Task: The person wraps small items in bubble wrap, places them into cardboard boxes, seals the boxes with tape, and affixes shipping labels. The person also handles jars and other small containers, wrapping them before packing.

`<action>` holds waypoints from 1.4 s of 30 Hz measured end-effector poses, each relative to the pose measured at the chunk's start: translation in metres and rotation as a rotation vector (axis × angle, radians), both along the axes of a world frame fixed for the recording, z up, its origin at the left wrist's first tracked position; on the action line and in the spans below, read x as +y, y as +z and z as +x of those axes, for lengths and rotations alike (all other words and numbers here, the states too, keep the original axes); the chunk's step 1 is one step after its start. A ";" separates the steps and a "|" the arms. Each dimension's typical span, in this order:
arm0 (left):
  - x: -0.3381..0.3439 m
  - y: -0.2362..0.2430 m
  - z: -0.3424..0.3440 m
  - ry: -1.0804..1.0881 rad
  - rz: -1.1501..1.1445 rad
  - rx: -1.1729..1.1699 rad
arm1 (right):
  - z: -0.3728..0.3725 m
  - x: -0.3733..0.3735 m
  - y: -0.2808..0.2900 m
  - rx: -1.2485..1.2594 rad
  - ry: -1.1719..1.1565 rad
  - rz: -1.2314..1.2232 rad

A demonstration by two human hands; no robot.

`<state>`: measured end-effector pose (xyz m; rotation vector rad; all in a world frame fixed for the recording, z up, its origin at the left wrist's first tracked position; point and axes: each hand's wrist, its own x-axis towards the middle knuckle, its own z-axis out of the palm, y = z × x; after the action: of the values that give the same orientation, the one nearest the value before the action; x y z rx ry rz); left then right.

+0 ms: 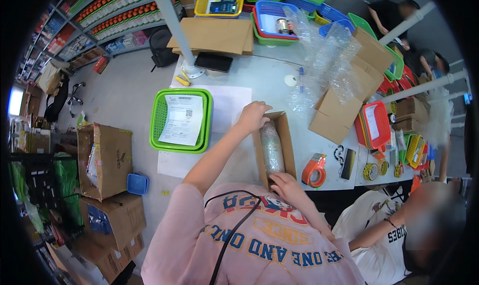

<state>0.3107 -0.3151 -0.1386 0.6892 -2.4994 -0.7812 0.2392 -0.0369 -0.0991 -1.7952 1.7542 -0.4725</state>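
Observation:
A narrow, open cardboard box [285, 140] stands on the table right in front of me. Inside it lies a long bundle wrapped in bubble wrap [272, 148]; what the wrap covers cannot be made out. My left hand [253, 117] grips the box's far left corner, fingers bent over the rim. At the near end, my right hand [289, 188] has its fingers closed on the end of the bundle, close to the box's near edge. Left of the box, a green basket [155, 120] holds a printed paper sheet [182, 119].
An orange tape dispenser [314, 171] and a phone [348, 164] lie right of the box. Beyond are flattened cardboard [344, 100], loose bubble wrap [324, 55] and a metal post [174, 25]. A seated person [374, 230] is close on my right. Cartons [112, 165] stand at left.

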 end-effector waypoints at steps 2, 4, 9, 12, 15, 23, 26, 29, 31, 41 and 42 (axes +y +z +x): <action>0.010 0.001 -0.008 0.037 -0.057 0.015 | 0.011 -0.001 -0.025 0.144 -0.080 -0.078; 0.016 -0.011 -0.011 0.024 -0.055 -0.089 | 0.017 -0.008 -0.061 0.122 -0.312 -0.272; 0.036 -0.015 -0.004 -0.262 -0.139 -0.476 | 0.018 -0.074 -0.072 0.241 -0.400 -0.301; 0.008 -0.023 0.007 -0.568 0.011 -0.063 | 0.006 -0.088 -0.072 0.325 -0.347 -0.260; -0.017 0.010 0.016 -0.562 0.139 0.070 | -0.002 -0.089 -0.080 0.240 -0.373 -0.204; 0.005 -0.074 -0.016 -0.208 0.584 0.177 | -0.021 -0.054 -0.061 -0.053 -0.322 -0.140; 0.012 -0.076 -0.014 -0.120 0.672 0.145 | -0.011 -0.029 -0.020 0.177 -0.675 -0.225; 0.014 -0.077 -0.012 -0.124 0.745 0.181 | 0.016 -0.024 -0.029 0.033 -0.839 -0.107; 0.011 -0.079 -0.012 -0.139 0.801 0.218 | 0.026 -0.025 -0.042 -0.030 -0.814 -0.031; 0.018 -0.063 -0.022 -0.012 0.839 0.188 | 0.031 0.004 -0.083 0.017 -0.955 -0.090; 0.016 -0.066 -0.023 -0.024 0.834 0.201 | 0.025 0.014 -0.096 -0.028 -1.079 -0.180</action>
<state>0.2874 -0.2988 -0.2051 0.7781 -1.9431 -1.8299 0.2641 -0.0230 -0.1950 -0.7646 2.6122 -1.0741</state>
